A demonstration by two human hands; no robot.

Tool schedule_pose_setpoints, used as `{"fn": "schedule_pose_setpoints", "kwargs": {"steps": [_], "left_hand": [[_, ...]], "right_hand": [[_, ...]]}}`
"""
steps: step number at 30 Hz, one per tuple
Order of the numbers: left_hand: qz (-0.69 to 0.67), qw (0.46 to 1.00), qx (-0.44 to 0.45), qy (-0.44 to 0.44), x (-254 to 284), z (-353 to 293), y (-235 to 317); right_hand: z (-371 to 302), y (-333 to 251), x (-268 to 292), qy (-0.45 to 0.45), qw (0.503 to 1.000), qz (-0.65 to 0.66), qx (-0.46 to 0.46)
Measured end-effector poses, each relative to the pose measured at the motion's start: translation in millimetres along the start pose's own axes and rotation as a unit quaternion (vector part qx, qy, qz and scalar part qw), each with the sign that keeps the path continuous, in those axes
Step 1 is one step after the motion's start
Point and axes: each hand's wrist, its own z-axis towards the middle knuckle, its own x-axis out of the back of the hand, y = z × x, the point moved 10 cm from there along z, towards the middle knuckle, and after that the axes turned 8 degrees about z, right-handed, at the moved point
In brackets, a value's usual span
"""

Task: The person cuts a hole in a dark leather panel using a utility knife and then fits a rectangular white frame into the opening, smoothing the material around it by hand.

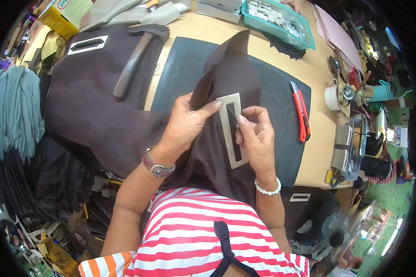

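A dark brown fabric piece (226, 78) lies on a dark cutting mat (185, 74) in front of me. A pale rectangular frame patch with a slot (232, 134) sits on the fabric. My left hand (186, 124) presses on the fabric, its fingers at the top left corner of the patch. My right hand (255, 136) rests on the patch's right side, fingertips pinching at the slot's upper end. I cannot tell whether a small tool is in those fingers.
A hammer (136, 57) lies on more brown fabric (88, 97) at the left. Red utility knives (301, 113) lie right of the mat. A teal basket (279, 21) stands at the back, a white cup (332, 97) and clutter at the right edge.
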Motion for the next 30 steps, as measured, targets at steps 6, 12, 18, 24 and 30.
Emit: {"fn": "schedule_pose_setpoints", "kwargs": {"steps": [6,12,18,24,30], "left_hand": [[0.001,0.998,-0.015,0.059,0,-6,-5],[-0.025,0.992,-0.059,0.108,-3,-14,-13],[-0.047,0.994,-0.047,0.09,-13,-18,-16],[-0.035,0.993,-0.061,0.098,-16,-19,-11],[-0.079,0.993,-0.023,0.082,-22,-19,-10]], "right_hand": [[-22,-5,0,0.033,0.999,-0.042,-0.003],[-29,12,0,0.08,0.996,0.038,0.016],[-25,7,-1,0.105,0.988,0.11,0.041],[-25,3,2,0.11,0.983,0.134,0.057],[-25,1,1,0.094,0.984,0.138,0.061]]}}
